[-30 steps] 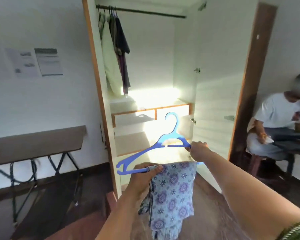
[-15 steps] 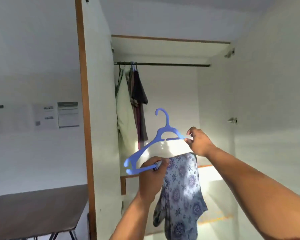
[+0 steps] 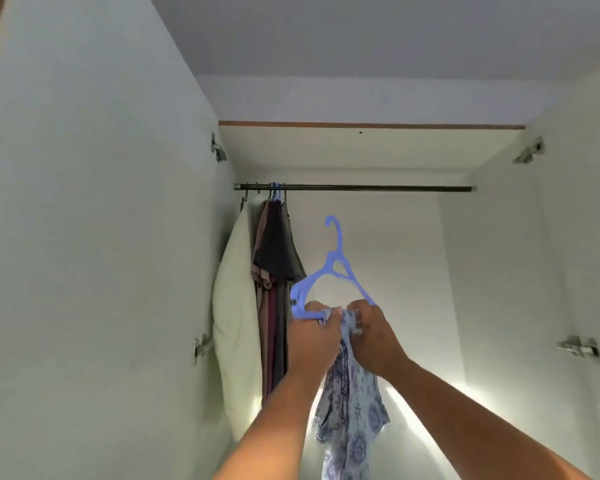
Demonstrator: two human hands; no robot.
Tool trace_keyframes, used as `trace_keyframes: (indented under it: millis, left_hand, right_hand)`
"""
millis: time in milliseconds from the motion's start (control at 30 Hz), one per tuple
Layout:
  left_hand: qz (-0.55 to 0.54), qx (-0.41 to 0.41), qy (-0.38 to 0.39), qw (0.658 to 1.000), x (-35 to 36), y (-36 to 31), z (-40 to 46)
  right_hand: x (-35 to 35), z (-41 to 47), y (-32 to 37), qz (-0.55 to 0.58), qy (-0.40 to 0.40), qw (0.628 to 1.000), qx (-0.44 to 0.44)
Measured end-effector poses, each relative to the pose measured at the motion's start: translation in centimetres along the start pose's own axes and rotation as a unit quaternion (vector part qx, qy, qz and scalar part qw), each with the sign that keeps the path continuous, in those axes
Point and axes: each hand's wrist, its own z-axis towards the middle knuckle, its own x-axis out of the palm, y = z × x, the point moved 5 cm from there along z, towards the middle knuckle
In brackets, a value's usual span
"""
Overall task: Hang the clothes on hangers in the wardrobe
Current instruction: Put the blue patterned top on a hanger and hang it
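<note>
White panels of the wardrobe fill almost all that I see, and a thin brown wooden strip runs along its top edge under the pale ceiling. Across the upper part goes a dark metal rail, and at its left end some clothes hang close together: a cream garment nearest to the side wall, then dark grey and maroon pieces just beside it. The rest of the rail to the right is bare. Both doors stand open, with metal hinges on their inner sides. I hold up a blue plastic hanger below the rail, well apart from it, with its hook pointing up. My left hand is curled around the lower bar of the hanger at its left end, together with the patterned blue-and-white cloth. My right hand grips the bunched top of this cloth at the bar, fingers closed on it. The cloth falls down between my forearms, and strong light lies on the back panel behind it.
</note>
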Motion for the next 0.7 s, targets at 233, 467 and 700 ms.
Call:
trace_keyframes:
  millis: [233, 467, 700]
  left_hand:
    - [0.052, 0.059, -0.017, 0.997, 5.3, 5.4, 13.1]
    - [0.138, 0.087, -0.040, 0.986, 8.3, 9.9, 26.7]
    - [0.212, 0.082, -0.018, 0.974, 10.8, 14.6, 37.8]
  right_hand:
    - [4.7, 9.5, -5.4, 0.131, -0.089, 0.986, -0.052]
    - [9.8, 23.3, -9.8, 0.160, -0.093, 0.982, -0.044]
    - [15.5, 32.8, -13.2, 0.388, 0.038, 0.920, 0.028]
